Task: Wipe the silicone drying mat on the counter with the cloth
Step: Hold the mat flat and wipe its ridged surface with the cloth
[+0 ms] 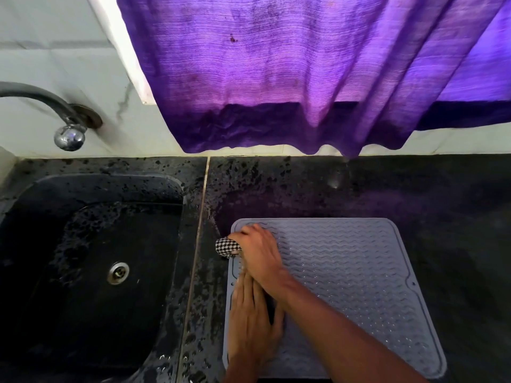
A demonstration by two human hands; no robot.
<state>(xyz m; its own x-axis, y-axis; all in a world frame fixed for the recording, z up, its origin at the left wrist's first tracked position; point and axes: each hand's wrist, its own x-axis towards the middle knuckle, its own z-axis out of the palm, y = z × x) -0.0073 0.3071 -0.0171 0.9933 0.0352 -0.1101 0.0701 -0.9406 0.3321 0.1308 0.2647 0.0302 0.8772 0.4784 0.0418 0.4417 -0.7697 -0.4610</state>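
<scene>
Since the head view is the only one, everything comes from it. Mat [345,272] lies flat on the counter [387,189], just right of the sink [96,244], its near edge at the frame bottom. It is grey, wavy-ribbed, with a raised rim. It looks close to square under the wide lens, so no long axis can be called.

Right hand [260,252] reaches diagonally from lower right to the mat's far-left corner. Grip: fingers curled down over the cloth [225,246], clamped on it and pressing it to the mat. Cloth is black-and-white check, bunched. Only a wad shows, poking out left of the hand and overhanging the mat's left edge onto the counter. The rest is hidden under the palm.

Left hand [249,313] lies on the mat's left strip, nearer the person, fingertips right by the right wrist. Blur hides whether they touch. Its fingers are straight, together and flat on the surface, holding nothing. This reads as pinning the mat against sliding.

Key relation: the cloth sits at the far-left extreme, so nearly all of the mat lies right of the grip and nearer than it. Bright specks, probably droplets, show across the middle and right. Judgement: the next stroke goes rightward or back toward the person, and the right hand does it. Risk: the left hand sits in the path of a straight pull-back along the left edge.

Elsewhere: tap [69,134] over the sink, purple curtain [276,64] hanging above the counter's back edge.
</scene>
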